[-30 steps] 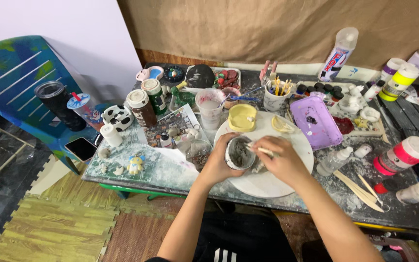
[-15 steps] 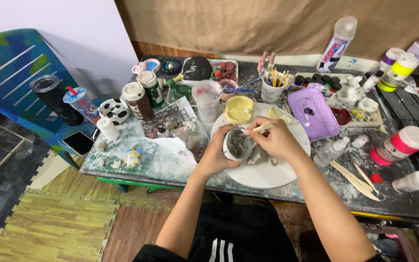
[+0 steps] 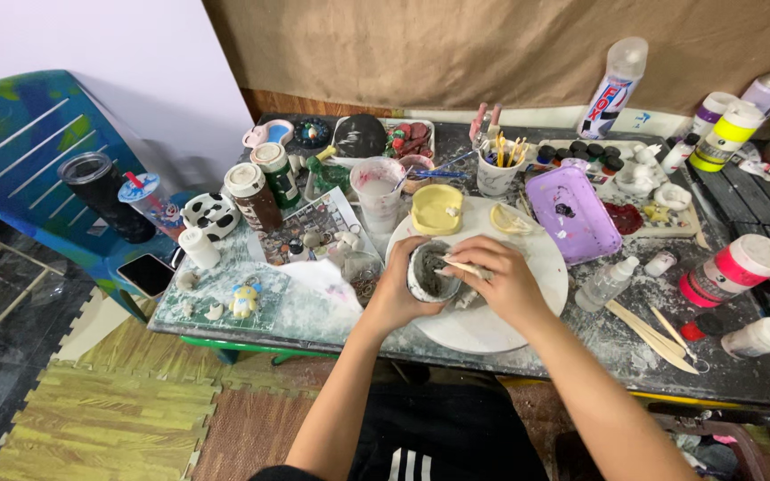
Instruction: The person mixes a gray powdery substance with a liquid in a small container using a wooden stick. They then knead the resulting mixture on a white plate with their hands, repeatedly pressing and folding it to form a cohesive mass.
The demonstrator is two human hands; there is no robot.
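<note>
My left hand [image 3: 397, 292] wraps around a small grey-smeared cup [image 3: 431, 273] of grey paste and holds it just above a round white plate [image 3: 510, 325]. My right hand [image 3: 503, 283] grips a thin wooden stick [image 3: 459, 264] whose tip dips into the cup. A yellow mould [image 3: 437, 208] lies at the far edge of the plate, just beyond the cup. A purple tray [image 3: 572, 213] rests to the right of the plate.
The dusty dark table [image 3: 741, 379] is crowded: jars and bottles at the left and back, a cup of brushes [image 3: 496, 171], pink- and yellow-capped bottles [image 3: 734, 269] at the right, wooden sticks [image 3: 651, 328] near the front edge. A blue chair [image 3: 28, 147] with a phone stands left.
The view has shifted slightly. My right hand has moved the stick about in the cup, while my left hand keeps holding the cup over the plate.
</note>
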